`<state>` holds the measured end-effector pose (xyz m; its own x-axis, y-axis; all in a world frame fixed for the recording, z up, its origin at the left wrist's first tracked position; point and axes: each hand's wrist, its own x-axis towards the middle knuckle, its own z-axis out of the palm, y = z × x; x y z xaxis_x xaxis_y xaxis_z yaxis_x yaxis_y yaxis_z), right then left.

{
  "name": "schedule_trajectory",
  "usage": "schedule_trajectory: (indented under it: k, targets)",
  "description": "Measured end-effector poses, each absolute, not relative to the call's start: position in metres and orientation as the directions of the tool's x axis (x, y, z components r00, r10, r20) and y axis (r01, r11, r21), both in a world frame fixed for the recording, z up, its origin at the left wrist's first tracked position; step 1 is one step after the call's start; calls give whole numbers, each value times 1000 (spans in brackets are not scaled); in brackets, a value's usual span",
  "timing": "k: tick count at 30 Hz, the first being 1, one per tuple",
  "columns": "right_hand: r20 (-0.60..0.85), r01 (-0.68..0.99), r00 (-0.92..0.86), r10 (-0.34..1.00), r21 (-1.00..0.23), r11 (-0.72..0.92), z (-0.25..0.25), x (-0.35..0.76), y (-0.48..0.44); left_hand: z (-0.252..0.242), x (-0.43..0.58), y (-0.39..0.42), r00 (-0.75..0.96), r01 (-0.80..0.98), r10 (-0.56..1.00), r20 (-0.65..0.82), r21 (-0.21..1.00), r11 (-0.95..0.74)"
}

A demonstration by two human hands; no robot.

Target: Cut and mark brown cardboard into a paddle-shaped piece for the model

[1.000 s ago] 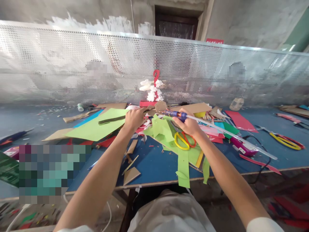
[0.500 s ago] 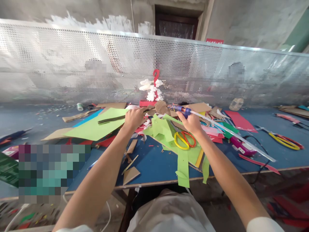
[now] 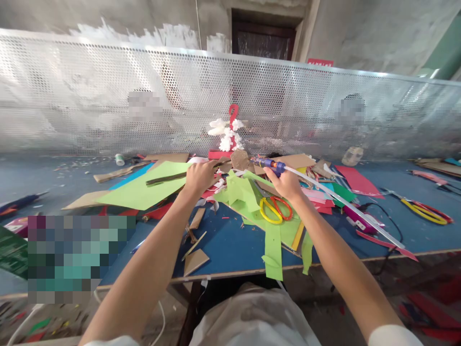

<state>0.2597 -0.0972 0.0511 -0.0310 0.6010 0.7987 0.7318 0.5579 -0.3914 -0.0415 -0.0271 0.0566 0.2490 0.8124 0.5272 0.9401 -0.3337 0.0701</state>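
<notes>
My left hand (image 3: 200, 176) is closed around a thin dark brown strip (image 3: 165, 178), whose left end sticks out over a light green sheet (image 3: 146, 185). Just beyond my fingers is a small hexagonal brown cardboard piece (image 3: 240, 159); whether the strip touches it I cannot make out. A blue-purple hot glue gun (image 3: 273, 166) is gripped in my right hand (image 3: 284, 181), its nozzle pointing left toward the cardboard hexagon. From the gun's back a long, clear glue stick (image 3: 345, 197) slants down to the right. Yellow-and-orange-handled scissors (image 3: 271, 211) lie below, among green paper scraps (image 3: 245, 192).
Behind the clutter stands a red stand with white flower shapes (image 3: 226, 142), before a perforated metal screen (image 3: 180, 105). Yellow-and-red pliers (image 3: 425, 209), a purple box (image 3: 360, 220) with a dark cord, and red sheets (image 3: 360, 180) lie right. Cardboard scraps (image 3: 196, 262) sit near the front edge.
The glue stick's free end has swung slightly down and left. Both hands stay almost in place, still holding the strip and the glue gun.
</notes>
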Motion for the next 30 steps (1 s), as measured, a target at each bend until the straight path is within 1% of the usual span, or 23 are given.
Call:
schedule_trajectory:
  k: [4, 6, 13, 19, 21, 23, 27, 30]
  targets:
    - [746, 696, -181, 641, -364, 619, 53, 254, -104, 56, -43, -26, 244, 941, 814, 527, 73, -329]
    - [731, 683, -213, 649, -363, 634, 54, 253, -107, 55, -44, -26, 242, 944, 815, 526, 68, -324]
    - [781, 657, -162, 604, -371, 657, 55, 259, -105, 56, -44, -26, 257, 939, 811, 526, 62, -338]
    - [799, 707, -30, 600, -407, 578, 55, 258, -102, 54, -45, -23, 238, 945, 819, 523, 69, -319]
    - [803, 715, -12, 595, -409, 566, 54, 257, -101, 54, -45, -23, 235, 946, 819, 523, 71, -317]
    - [797, 717, -37, 603, -400, 572, 53, 256, -102, 54, -44, -24, 223, 949, 823, 522, 75, -305]
    - [744, 708, -164, 648, -368, 602, 54, 253, -105, 57, -42, -28, 201, 957, 837, 509, 81, -279]
    - [742, 718, -161, 651, -364, 593, 55, 253, -106, 58, -42, -28, 196, 960, 839, 507, 74, -269]
